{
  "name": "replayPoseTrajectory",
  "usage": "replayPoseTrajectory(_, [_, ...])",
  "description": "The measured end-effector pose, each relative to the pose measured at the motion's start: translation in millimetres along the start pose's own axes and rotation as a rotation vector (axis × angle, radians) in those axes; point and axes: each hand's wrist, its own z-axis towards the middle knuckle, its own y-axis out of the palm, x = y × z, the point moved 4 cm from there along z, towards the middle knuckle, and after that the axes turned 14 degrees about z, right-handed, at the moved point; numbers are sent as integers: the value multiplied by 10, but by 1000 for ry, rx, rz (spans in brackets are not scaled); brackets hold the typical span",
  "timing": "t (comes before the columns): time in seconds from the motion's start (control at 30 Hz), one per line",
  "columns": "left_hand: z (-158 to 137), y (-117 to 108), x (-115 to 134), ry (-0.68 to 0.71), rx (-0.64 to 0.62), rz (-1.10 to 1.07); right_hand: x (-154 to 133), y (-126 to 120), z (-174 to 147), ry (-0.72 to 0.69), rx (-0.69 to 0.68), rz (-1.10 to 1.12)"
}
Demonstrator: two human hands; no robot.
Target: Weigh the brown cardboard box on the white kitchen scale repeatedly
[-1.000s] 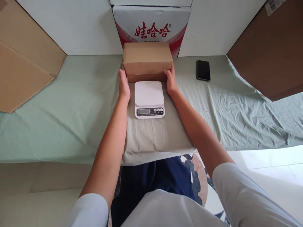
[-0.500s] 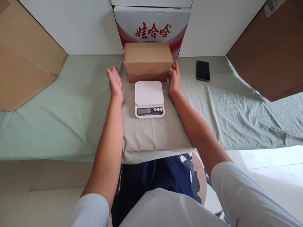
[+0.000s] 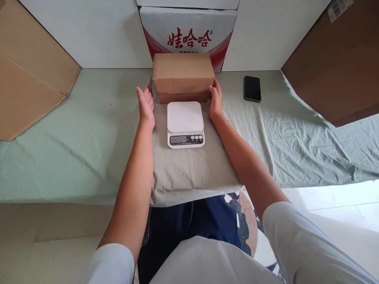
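Observation:
A brown cardboard box [image 3: 182, 75] rests on the cloth against a printed carton. In front of it lies a white digital kitchen scale [image 3: 185, 118] with nothing on its platform and a blank-looking display. My left hand [image 3: 145, 105] is open at the box's left side, thumb up and fingers extended, with a small gap seeming to part it from the cardboard. At the right side, my right hand [image 3: 216, 99] is open too, its fingers along the box's right edge; they appear to touch it, partly hidden behind the corner.
A black phone [image 3: 252, 88] lies on the green cloth [image 3: 97, 130] to the right. Behind the box stands a white and red printed carton [image 3: 189, 25]. Large cardboard pieces stand at the left [image 3: 32, 75] and the right [image 3: 334, 67].
Both hands have moved slightly inward, closer to the sides of the box. The box and the scale keep their places on the cloth; the view has shifted a little.

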Motion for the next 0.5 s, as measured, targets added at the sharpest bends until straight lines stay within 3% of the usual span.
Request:
replayPoseTrajectory(0.3, [-115, 85, 115, -20, 1, -9, -277, 141, -174, -1, -14, 11])
replayPoseTrajectory(0.5, [-71, 105, 96, -51, -9, -20, -327, 192, -173, -20, -112, -77])
